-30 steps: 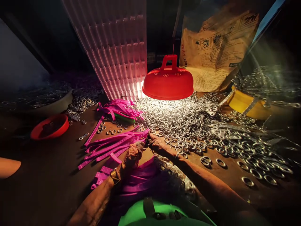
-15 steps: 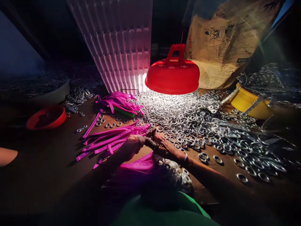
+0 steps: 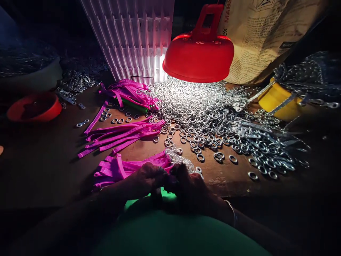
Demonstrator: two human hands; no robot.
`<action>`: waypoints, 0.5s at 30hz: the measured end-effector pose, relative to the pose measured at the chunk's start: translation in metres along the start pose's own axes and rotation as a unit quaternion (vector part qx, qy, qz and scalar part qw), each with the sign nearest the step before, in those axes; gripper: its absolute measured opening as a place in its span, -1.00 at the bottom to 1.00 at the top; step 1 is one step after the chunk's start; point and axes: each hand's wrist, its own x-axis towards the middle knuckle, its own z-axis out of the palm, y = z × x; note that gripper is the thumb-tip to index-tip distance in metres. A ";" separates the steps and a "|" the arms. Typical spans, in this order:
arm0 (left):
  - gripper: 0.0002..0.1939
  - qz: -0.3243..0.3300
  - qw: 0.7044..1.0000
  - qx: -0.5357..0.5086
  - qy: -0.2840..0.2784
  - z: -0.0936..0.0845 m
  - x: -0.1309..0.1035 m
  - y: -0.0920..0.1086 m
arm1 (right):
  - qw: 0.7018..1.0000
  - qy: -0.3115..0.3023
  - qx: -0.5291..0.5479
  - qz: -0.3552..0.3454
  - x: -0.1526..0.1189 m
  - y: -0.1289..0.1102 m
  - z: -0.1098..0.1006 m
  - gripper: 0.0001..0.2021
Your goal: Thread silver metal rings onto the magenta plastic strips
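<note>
My left hand (image 3: 145,177) and my right hand (image 3: 190,183) meet fingertip to fingertip at the table's front edge, above my green clothing. Both are closed on a narrow strap (image 3: 159,193) that hangs down between them in deep shadow. Just beyond the hands lies a pile of pink plastic straps (image 3: 125,165) with a bunch of metal rings (image 3: 178,160) at their right ends. More pink straps (image 3: 122,135) are fanned out further back. A large heap of loose metal rings (image 3: 202,106) glitters under a red lamp (image 3: 198,57).
A third strap bundle (image 3: 128,92) lies by a white ribbed panel (image 3: 133,35). A red bowl (image 3: 34,106) sits far left, a yellow container (image 3: 274,99) and a printed paper sack (image 3: 266,32) at the right. The brown table (image 3: 48,156) is dark on the left.
My hands have drawn back from the fanned straps to the table's front edge, near my body. The view has tipped downward, so lamp and rings sit higher in the picture.
</note>
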 end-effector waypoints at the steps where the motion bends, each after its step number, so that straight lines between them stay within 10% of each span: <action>1: -0.52 0.014 1.000 -0.006 0.009 0.002 -0.001 0.000 | 1.000 -0.004 0.007 0.003 0.001 -0.001 0.001 -0.72; 15: -0.64 -0.094 0.966 -0.240 0.016 0.003 0.012 -0.013 | 0.982 -0.186 -0.038 -0.015 0.029 -0.020 -0.009 -0.87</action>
